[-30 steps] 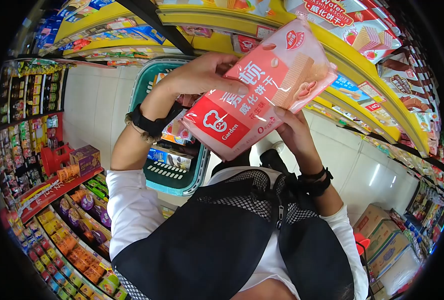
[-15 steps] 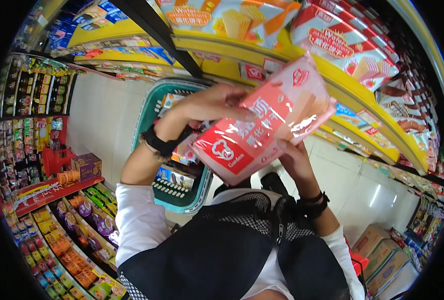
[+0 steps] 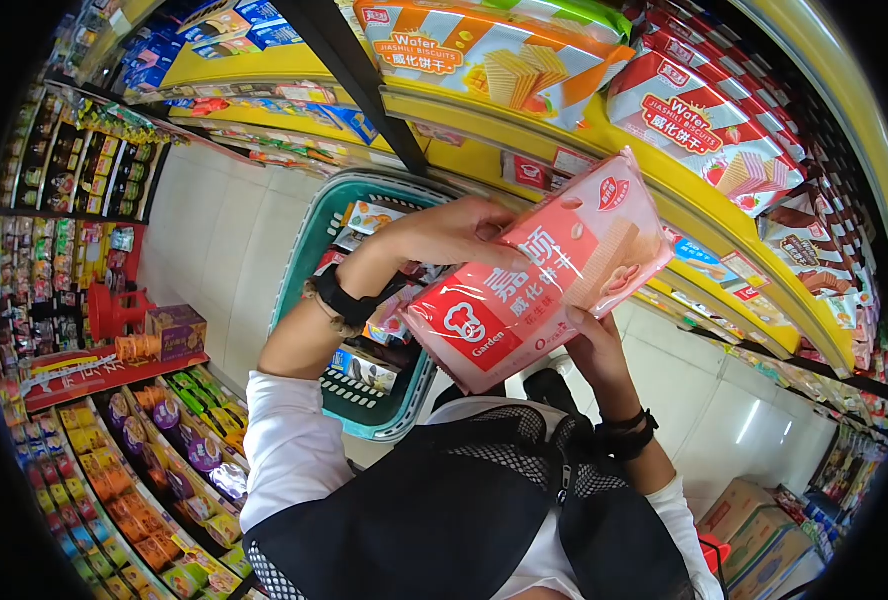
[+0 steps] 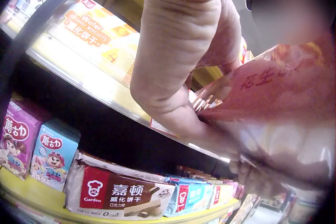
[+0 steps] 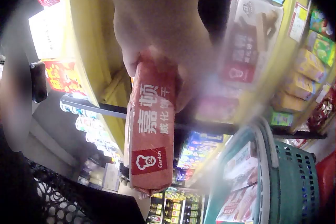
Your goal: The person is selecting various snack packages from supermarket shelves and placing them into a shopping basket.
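Observation:
Both hands hold a pink packet of Garden wafer biscuits [image 3: 539,285] in front of the chest, printed face up. My left hand [image 3: 454,235] grips its upper left side, thumb across the front and other fingers behind. At the lower right edge my right hand [image 3: 596,355] pinches it, thumb on the printed face. The left wrist view shows the left hand [image 4: 173,61] at the near edge of the packet [image 4: 289,100]. In the right wrist view, the packet's narrow side [image 5: 152,124] extends below the right hand [image 5: 157,35].
A teal shopping basket [image 3: 394,405] with several packaged snacks is below my left forearm. Yellow shelves of wafer packets [image 3: 684,130] run along the front and right. A lower snack display [image 3: 154,480] stands at left. Cardboard boxes [image 3: 764,530] stack at lower right on the tiled floor.
Packet, hands, basket and shelves all sit lower in the head view, as the camera has tilted up. The packet also appears slightly further right, and both hands keep their hold.

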Motion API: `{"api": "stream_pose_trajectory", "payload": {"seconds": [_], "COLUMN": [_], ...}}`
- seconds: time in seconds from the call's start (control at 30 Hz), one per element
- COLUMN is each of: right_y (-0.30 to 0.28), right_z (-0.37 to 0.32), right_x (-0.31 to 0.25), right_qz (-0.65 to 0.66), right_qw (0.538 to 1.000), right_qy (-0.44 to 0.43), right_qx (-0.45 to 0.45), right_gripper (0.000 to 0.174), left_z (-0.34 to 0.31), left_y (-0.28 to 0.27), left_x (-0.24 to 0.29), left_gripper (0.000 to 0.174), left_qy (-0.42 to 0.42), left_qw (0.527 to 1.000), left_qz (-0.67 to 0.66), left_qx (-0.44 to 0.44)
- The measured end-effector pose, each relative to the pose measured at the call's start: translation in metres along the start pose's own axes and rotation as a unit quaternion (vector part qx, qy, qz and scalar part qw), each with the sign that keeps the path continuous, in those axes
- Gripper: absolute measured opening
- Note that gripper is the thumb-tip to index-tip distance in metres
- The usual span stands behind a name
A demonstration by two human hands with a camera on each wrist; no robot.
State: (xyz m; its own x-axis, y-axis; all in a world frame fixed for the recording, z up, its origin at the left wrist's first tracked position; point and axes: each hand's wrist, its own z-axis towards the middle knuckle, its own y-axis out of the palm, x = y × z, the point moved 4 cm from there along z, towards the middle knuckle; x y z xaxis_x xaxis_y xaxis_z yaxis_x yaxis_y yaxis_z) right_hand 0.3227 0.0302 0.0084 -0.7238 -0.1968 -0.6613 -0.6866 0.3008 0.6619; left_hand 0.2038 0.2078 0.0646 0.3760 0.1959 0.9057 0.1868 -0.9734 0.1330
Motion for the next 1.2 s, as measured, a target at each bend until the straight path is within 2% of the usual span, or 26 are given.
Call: {"api": "stream_pose_trajectory", "payload": {"seconds": [0.17, 0.37, 0.43, 0.7, 1.07, 1.2], "right_y": [0.004, 0.001, 0.004, -0.004, -0.031, -0.039], "right_z": [-0.002, -0.003, -0.004, -0.014, -0.033, -0.041], "right_x": [0.001, 0.003, 0.003, 0.0, 0.008, 0.011], "right_qz": [0.009, 0.017, 0.025, 0.029, 0.01, 0.013], "right_qw": [1.0, 0.999, 0.999, 0.999, 0.999, 0.998], "right_qy": [-0.005, -0.007, -0.018, -0.007, -0.013, -0.018], "right_qx": [0.023, 0.035, 0.034, 0.03, 0.04, 0.052], "right_gripper": [0.052, 0.046, 0.04, 0.039, 0.032, 0.032], "left_z": [-0.003, -0.003, -0.002, 0.006, 0.026, 0.034], "left_y": [0.0, 0.003, 0.006, 0.019, 0.042, 0.051], "left_x": [-0.002, 0.002, -0.002, -0.002, -0.005, -0.006], "left_gripper": [0.052, 0.044, 0.045, 0.05, 0.05, 0.046], "left_qy": [-0.014, 0.026, 0.005, -0.031, -0.052, -0.09], "left_qw": [1.0, 0.998, 0.999, 0.999, 0.998, 0.995], "left_qz": [0.013, 0.059, 0.029, -0.01, 0.032, 0.028], "left_qx": [0.0, 0.014, 0.014, 0.014, -0.012, -0.017]}}
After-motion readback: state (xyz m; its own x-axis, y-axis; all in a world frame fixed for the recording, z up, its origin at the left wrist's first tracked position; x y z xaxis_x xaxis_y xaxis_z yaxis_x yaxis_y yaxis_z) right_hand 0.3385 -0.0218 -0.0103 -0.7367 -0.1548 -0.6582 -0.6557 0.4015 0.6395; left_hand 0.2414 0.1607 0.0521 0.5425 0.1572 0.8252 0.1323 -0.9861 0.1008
